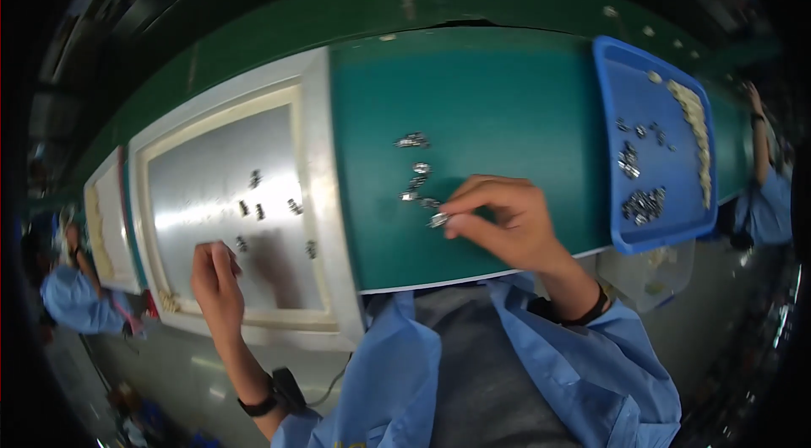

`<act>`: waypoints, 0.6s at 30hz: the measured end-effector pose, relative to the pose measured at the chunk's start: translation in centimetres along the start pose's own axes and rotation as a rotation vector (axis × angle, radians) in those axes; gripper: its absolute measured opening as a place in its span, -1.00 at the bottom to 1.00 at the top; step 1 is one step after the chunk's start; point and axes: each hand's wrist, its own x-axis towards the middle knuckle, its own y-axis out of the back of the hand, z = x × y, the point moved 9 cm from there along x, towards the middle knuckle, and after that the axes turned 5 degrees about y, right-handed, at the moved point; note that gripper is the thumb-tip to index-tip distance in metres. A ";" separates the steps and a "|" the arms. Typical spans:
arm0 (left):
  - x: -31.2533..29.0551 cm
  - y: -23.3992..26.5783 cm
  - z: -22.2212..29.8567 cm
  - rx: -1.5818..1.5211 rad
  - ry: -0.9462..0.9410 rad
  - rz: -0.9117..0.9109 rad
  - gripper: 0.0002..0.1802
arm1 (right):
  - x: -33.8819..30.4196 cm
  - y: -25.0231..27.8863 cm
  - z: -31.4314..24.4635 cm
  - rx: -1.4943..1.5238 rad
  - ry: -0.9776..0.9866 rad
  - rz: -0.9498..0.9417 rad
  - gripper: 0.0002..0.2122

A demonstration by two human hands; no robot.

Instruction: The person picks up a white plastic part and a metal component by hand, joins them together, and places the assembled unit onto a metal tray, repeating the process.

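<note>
Between the thumb and fingers of my right hand (pixel 507 220) is a small shiny metal part (pixel 438 219), held just above the green table mat (pixel 473 102). Several similar loose metal parts (pixel 412 141) lie in a rough line beside and beyond those fingertips. My left hand (pixel 218 283) is over the near left side of a pale frame (pixel 316 135) around a bright metal plate (pixel 198 169). Its fingers are curled and closed; what they hold, if anything, is hidden. A few dark metal pieces (pixel 256 179) sit scattered on the plate, one of them close to the left fingertips.
A blue tray (pixel 621 233) at the right holds more metal parts (pixel 644 206) and a row of cream-coloured pieces (pixel 694 131). Below it is a clear plastic bin (pixel 650 279). Co-workers in blue sleeves (pixel 80 300) are at both far sides. Another pale frame (pixel 114 220) stands left.
</note>
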 end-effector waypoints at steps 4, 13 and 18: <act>-5.3 -7.8 7.0 -0.287 0.038 -0.308 -0.68 | 1.1 -1.7 -3.0 0.037 0.084 -0.019 -0.83; -10.1 -15.4 15.6 -0.885 0.077 -0.765 -0.56 | -0.1 -1.8 -6.2 0.061 0.262 0.058 -0.83; -10.0 -15.4 16.2 -0.868 0.028 -0.664 -0.57 | -0.7 -1.8 -7.2 0.032 0.391 0.139 -0.83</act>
